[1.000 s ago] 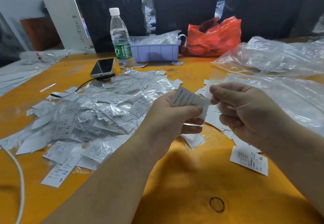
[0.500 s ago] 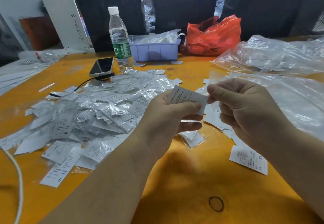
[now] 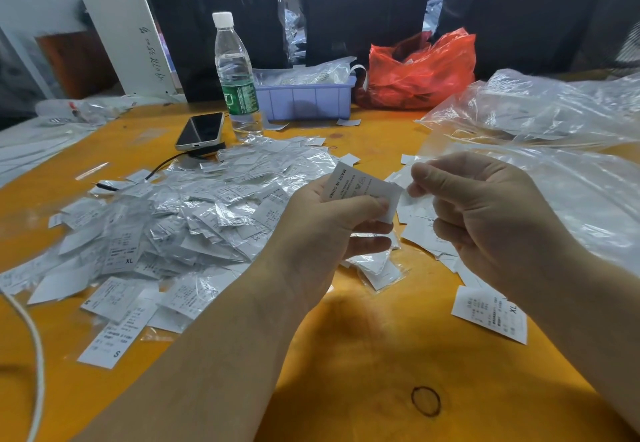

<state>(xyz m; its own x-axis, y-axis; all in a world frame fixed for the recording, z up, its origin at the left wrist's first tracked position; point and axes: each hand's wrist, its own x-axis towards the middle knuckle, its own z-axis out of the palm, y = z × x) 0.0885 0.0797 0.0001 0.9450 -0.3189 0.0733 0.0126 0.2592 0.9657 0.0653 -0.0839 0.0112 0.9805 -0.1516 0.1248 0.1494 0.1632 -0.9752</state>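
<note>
**Item:** woven care label point(image 3: 360, 187), white, printed "MADE IN CHINA" along its left edge, with smaller lines of text that are too fine to read.

**Location:** held in the air just above the middle of the table point(image 3: 346, 389), a little toward 1 o'clock from the frame's centre.

**Left hand** point(image 3: 332, 230): curled round the label. The thumb clamps its lower edge against the forefinger, and the other fingers are folded beneath.

**Right hand** point(image 3: 485, 220): thumb and forefinger are nipped together on a pale scrap point(image 3: 412, 189) just beside the label's right edge. I cannot tell whether this is the label's own corner or a film sleeve. The remaining fingers are curled in.

**Handling, as judged:**
- Very light, limp and thin; it bends under its own weight.
- Not fragile, though it creases easily.
- Best taken by a fingertip pinch at a short edge or corner.
- Film sleeves will be slippery and clingy, so open the mouth before feeding the label in.

**Surroundings:**
- Heap of bagged labels point(image 3: 194, 220) at 9 o'clock.
- Loose XL label point(image 3: 490, 313) at 4 o'clock.
- S label point(image 3: 110, 344) at 8 o'clock.
- Water bottle point(image 3: 235, 78) and phone point(image 3: 201, 130) at 11 o'clock.
- Lilac tray point(image 3: 304, 99) at 12 o'clock.
- Red plastic bag point(image 3: 422, 71) at 1 o'clock.
- Clear polybags point(image 3: 554, 112) at 2 o'clock.
- Rubber band point(image 3: 426, 401) at 5 o'clock.
</note>
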